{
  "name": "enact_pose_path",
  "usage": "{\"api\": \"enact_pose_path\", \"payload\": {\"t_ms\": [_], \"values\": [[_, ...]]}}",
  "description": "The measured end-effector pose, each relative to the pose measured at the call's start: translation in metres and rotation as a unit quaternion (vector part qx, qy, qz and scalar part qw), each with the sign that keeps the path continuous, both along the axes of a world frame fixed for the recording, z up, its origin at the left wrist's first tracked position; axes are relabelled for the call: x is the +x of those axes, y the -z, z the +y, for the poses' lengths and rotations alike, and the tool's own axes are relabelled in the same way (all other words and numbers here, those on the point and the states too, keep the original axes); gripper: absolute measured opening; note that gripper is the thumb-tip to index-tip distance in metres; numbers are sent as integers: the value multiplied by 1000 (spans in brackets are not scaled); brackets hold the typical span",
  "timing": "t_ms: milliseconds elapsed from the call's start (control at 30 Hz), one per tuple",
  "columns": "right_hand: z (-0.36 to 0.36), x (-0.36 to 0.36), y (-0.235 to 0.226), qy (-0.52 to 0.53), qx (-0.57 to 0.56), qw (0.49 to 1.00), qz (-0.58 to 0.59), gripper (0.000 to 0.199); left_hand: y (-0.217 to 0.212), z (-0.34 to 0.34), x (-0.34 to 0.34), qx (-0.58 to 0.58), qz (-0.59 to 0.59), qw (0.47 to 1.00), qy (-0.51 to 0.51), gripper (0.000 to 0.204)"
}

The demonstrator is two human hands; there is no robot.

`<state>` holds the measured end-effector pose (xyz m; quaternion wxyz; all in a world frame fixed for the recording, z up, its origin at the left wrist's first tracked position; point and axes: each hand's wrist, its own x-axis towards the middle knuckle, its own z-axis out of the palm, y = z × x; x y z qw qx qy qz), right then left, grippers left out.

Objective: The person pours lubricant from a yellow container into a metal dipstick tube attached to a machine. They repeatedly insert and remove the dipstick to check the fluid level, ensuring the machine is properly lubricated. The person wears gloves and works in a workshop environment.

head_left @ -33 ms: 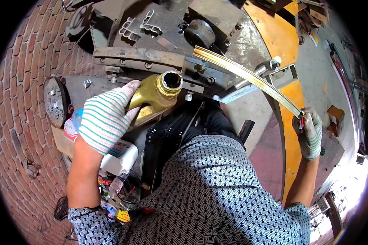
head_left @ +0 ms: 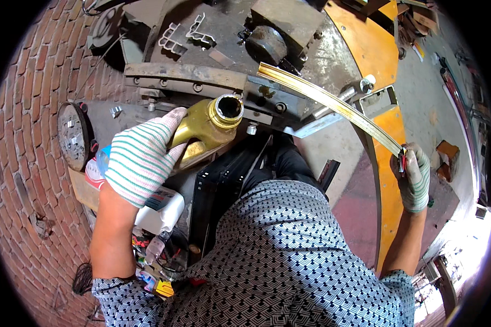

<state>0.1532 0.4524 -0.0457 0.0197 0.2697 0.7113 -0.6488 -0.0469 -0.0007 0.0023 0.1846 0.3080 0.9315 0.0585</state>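
My left hand [head_left: 142, 155], in a striped knit glove, is closed around the handle of a gold plastic jug [head_left: 204, 128]. The jug is tilted, and its uncapped round mouth faces up toward me. Out to the right, my gloved right hand [head_left: 417, 180] grips the near end of a long, thin gold metal strip [head_left: 333, 103]. Its far end reaches over the machine, right of and beyond the jug's mouth. Something small, red and dark shows at the strip's gripped end; I cannot make out what it is.
A machine bed with a bolted steel bar [head_left: 188, 76] lies ahead, with cut metal profiles [head_left: 201, 32] behind it. A yellow panel [head_left: 372, 49] curves along the right. A white bottle [head_left: 169, 210] stands beneath my left forearm, beside a black metal frame [head_left: 207, 191]. A brick wall [head_left: 30, 158] is at left.
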Motion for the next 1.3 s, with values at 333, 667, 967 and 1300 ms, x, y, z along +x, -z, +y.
{"api": "enact_pose_path", "payload": {"t_ms": [333,667,967,1300], "values": [[11,-26,-7,-135,45,990,-10,37,-1,-2,10,18,-2,999,-51,49],[5,-89,-37,-238,166,956,-48,30,3,2,9,44,6,998,-53,45],[-40,-162,-58,-278,206,938,-27,39,5,-8,25,158,42,984,-72,46],[-105,-155,-15,-180,136,971,78,34,16,-7,28,182,95,976,-74,46]]}}
